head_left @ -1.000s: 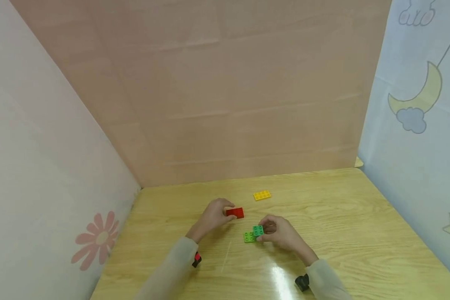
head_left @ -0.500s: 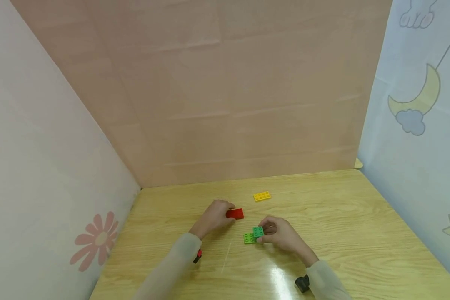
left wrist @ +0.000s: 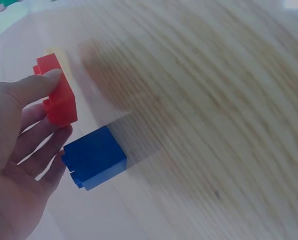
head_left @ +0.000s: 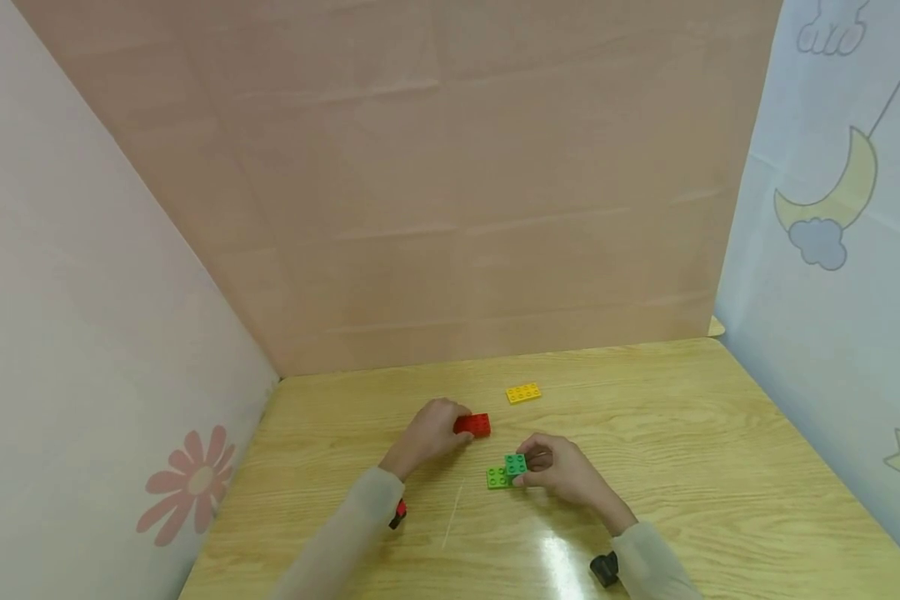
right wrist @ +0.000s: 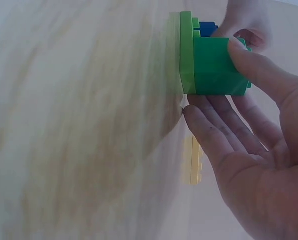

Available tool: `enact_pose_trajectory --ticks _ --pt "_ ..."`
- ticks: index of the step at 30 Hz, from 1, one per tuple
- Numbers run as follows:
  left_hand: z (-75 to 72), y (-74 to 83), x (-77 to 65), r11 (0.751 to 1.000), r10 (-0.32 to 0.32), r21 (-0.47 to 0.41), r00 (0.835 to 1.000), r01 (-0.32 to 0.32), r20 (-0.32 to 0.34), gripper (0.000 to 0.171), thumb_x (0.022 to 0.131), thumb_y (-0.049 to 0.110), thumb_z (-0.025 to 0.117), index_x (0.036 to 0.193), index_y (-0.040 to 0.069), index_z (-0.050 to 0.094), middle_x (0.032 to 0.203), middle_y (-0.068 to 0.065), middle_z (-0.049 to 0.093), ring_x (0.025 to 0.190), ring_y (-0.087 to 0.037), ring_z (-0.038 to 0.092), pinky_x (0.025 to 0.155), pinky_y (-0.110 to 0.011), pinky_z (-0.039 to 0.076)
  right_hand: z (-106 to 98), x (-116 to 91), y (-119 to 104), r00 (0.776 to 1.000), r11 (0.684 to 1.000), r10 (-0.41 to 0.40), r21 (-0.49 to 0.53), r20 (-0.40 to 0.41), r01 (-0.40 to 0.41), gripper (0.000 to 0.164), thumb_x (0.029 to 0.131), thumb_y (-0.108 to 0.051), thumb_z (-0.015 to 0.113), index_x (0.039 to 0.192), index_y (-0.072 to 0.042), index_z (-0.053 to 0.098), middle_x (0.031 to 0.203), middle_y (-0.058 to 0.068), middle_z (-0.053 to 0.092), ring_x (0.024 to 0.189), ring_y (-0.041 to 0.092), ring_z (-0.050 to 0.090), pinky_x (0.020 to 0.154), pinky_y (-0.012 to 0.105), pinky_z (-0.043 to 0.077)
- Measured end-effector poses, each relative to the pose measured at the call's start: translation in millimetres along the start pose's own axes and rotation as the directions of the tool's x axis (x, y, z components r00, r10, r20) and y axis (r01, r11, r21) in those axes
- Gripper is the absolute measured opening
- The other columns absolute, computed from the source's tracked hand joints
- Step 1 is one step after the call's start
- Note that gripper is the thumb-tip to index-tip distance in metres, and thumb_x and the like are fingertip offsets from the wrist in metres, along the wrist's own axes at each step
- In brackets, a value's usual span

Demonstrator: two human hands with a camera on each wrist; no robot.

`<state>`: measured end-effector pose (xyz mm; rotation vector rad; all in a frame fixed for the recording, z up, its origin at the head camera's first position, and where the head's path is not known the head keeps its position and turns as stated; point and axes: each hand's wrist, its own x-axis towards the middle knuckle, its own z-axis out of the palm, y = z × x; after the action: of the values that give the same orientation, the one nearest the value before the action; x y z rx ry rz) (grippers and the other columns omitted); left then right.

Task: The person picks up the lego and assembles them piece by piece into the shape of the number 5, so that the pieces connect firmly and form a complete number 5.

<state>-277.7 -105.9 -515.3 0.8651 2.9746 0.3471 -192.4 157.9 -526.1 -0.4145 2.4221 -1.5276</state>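
With the thumb and fingers of my right hand (head_left: 562, 469) I pinch the glossy emerald-green square plastic brick (head_left: 515, 469), thumb on the near side and fingers round the far side. It sits upright on the right part of the thin lime-green studded plastic plate (head_left: 497, 477), bottom face against the plate's studs; whether it is pressed fully home, I can't tell.

My left hand (head_left: 429, 433) pinches the red oblong plastic brick (head_left: 482, 425), studs up, beyond the lime plate and slightly left of it. I can't tell whether its underside touches the table (head_left: 645, 433). The dark-blue blocky plastic brick (left wrist: 94, 156) is near those left fingers, left of and beyond the lime plate; my hand hides it from above. Farther beyond the lime plate, a little to its right, lies the thin yellow studded plastic plate (head_left: 523, 393).

I judge these bricks light, stiff and hardly fragile; their smooth faces could slip if squeezed off-centre. I'd take the green and red ones by opposite side walls, low down, keeping the studs free, and the thin plates by their edges. I see no container; everything is on the table or in my fingers.
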Motion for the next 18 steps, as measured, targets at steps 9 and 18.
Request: enact_pose_trajectory --ticks 9,18 --pt "-6.5 4.3 -3.3 0.956 -0.082 -0.286 0.996 0.069 -0.035 0.036 0.093 0.025 0.083 0.125 0.01 0.077 0.122 -0.004 0.077 0.1 -0.014 0.068 0.089 -0.031 0.061 0.2 2.2 2.7 1.0 1.0 -0.014 -0.004 -0.002 0.014 0.037 0.085 -0.02 0.089 0.114 -0.007 0.07 0.115 0.009 0.076 0.109 0.027 0.074 0.093 0.039 0.062" --pt "-1.5 1.1 -2.8 0.864 -0.153 -0.494 0.986 0.099 -0.07 0.034 0.092 0.026 0.084 0.122 0.014 0.077 0.12 -0.001 0.074 0.107 -0.016 0.068 0.094 -0.035 0.061 0.4 2.8 3.4 1.0 1.0 0.001 0.004 0.004 -0.001 0.037 0.085 -0.022 0.089 0.114 -0.008 0.071 0.115 0.008 0.076 0.111 0.026 0.074 0.096 0.042 0.062"
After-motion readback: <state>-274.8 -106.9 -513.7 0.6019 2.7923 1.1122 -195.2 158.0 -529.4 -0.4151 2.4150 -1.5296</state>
